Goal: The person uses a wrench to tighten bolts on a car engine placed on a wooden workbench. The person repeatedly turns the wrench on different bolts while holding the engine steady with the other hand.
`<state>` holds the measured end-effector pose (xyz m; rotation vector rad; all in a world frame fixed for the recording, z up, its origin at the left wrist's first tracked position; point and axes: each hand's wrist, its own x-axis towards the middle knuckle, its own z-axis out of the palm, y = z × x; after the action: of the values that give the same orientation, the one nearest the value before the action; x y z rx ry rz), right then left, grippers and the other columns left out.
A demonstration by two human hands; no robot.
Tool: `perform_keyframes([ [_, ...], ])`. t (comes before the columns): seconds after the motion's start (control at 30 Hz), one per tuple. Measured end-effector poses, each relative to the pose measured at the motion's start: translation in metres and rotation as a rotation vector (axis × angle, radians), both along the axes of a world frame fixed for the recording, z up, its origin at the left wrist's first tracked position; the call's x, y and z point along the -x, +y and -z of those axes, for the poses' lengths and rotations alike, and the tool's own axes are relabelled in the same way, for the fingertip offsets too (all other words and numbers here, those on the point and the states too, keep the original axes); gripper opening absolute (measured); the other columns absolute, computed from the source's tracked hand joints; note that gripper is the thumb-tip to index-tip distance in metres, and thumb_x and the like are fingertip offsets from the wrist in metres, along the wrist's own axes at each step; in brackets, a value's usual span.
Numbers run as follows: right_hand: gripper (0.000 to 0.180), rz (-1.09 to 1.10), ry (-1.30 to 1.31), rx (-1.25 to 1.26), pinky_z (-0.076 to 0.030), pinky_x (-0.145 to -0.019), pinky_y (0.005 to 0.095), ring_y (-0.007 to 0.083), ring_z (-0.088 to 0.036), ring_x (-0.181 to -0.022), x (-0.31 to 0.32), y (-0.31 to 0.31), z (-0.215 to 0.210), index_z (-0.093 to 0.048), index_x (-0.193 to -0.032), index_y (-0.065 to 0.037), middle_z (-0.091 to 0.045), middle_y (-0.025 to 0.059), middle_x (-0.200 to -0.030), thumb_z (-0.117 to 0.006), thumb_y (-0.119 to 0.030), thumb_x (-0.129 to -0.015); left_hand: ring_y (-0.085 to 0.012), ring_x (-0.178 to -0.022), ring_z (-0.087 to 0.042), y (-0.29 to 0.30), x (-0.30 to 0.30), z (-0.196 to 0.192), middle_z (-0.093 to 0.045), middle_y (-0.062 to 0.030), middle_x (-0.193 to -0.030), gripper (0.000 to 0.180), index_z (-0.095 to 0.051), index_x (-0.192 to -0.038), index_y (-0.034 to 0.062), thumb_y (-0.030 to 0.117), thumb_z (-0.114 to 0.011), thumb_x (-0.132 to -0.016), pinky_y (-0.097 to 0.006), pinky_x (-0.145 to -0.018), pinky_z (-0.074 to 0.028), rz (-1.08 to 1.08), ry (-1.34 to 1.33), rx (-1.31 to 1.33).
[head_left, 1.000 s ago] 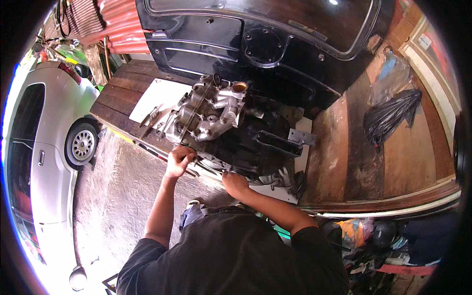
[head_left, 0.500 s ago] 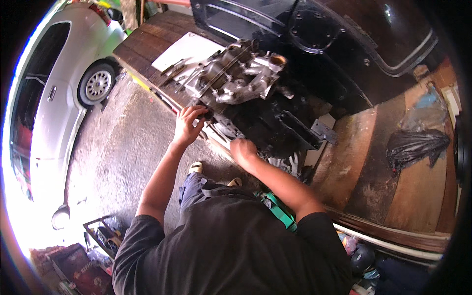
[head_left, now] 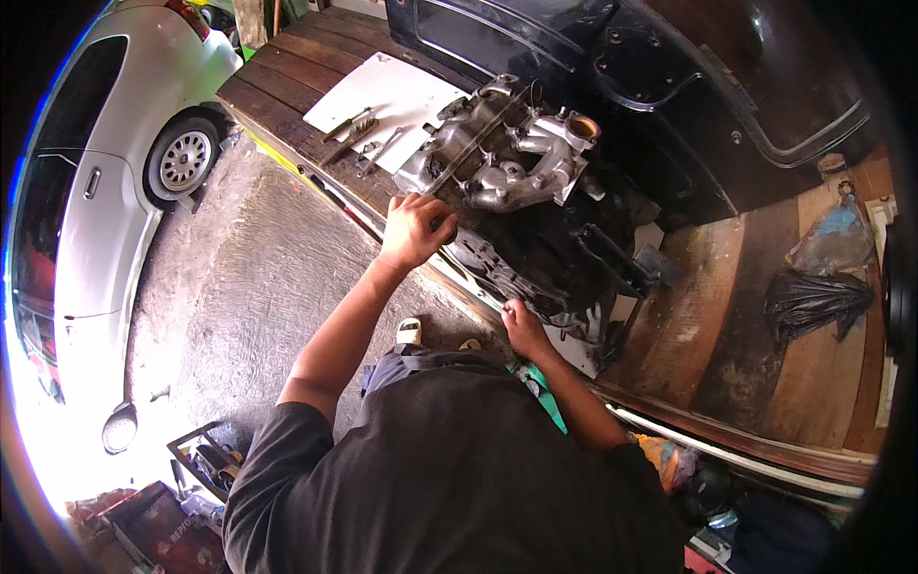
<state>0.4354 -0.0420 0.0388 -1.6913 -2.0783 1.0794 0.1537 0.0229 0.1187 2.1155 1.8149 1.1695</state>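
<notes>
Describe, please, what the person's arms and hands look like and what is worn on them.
Both arms are bare from the elbow area down, under the short sleeves of a dark charcoal T-shirt. The left hand and right hand are ungloved, and no watch, ring or wristband shows.
</notes>
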Motion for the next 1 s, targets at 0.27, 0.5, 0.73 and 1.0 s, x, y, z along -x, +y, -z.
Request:
perform_keyframes([
  [0.27,0.031,0.182,0.194,0.052,-0.046,-0.08,0.0343,0.0259,-0.063,-0.088,-0.008,-0.006,0.052,-0.064,-0.091,0.0,-0.068,0.0135,-0.091,-0.043,-0.024,-0.097,-0.0224,-0.075,-0.056,0.006,-0.001,0.007,-0.055,-0.0022,-0.074,0.015,-0.063,-0.074,0.0122,0.025,-0.07,-0.077,-0.037,-0.072,-0.037,0.047,0.012,-0.045],
  [0.5,0.03,0.272,0.244,0.278,-0.043,-0.049,0.0276,0.0085,-0.048,-0.055,0.001,0.008,0.065,-0.058,-0.092,-0.005,-0.054,0.0009,-0.07,-0.043,-0.03,-0.098,-0.0238,-0.076,-0.056,0.004,0.0,0.006,-0.056,-0.003,-0.075,0.014,-0.064,-0.075,0.0119,0.025,-0.069,-0.077,-0.037,-0.072,-0.038,0.03,-0.011,0.006],
  [0.73,0.029,0.396,0.455,0.414,-0.041,-0.045,0.023,0.0049,-0.043,-0.056,-0.002,0.007,0.088,-0.06,-0.092,-0.009,-0.048,-0.0038,-0.069,-0.043,-0.032,-0.099,-0.0249,-0.076,-0.058,0.003,-0.008,0.004,-0.059,-0.0037,-0.077,0.016,-0.065,-0.077,0.0098,0.025,-0.068,-0.08,-0.037,-0.073,-0.04,-0.066,-0.026,0.091],
  [1.0,0.024,0.442,0.719,0.722,-0.042,-0.05,0.023,0.0052,-0.043,-0.062,-0.014,0.008,0.081,-0.058,-0.097,-0.006,-0.042,-0.0059,-0.07,-0.046,-0.027,-0.098,-0.0238,-0.074,-0.059,-0.002,-0.013,0.01,-0.06,-0.0039,-0.075,0.015,-0.064,-0.076,0.0095,0.024,-0.07,-0.078,-0.036,-0.07,-0.041,-0.162,-0.001,0.018],
])
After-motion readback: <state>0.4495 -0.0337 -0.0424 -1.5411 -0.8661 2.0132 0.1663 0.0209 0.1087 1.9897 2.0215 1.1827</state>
